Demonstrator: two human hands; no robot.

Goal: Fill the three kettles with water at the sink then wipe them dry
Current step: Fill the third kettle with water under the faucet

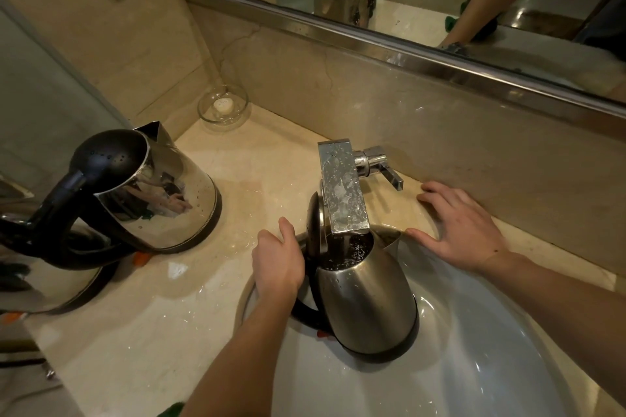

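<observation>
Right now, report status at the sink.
Left hand grips kettle. Right hand rests on counter. Kettle under faucet, lid up, water inside. Nothing blocking.

We hold a steel kettle (366,301) upright in the sink (474,366), its open mouth right under the square faucet (342,186) and its lid tipped up at the faucet's left side. Our left hand (277,261) grips the black handle. Our right hand (464,223) lies flat, fingers spread, on the countertop (169,332) near the faucet lever (389,169). Water glints inside the kettle. A second kettle (159,189) stands on the counter to the left, and a third kettle (50,281) shows partly at the left edge. A glass dish (223,107) sits in the corner.
</observation>
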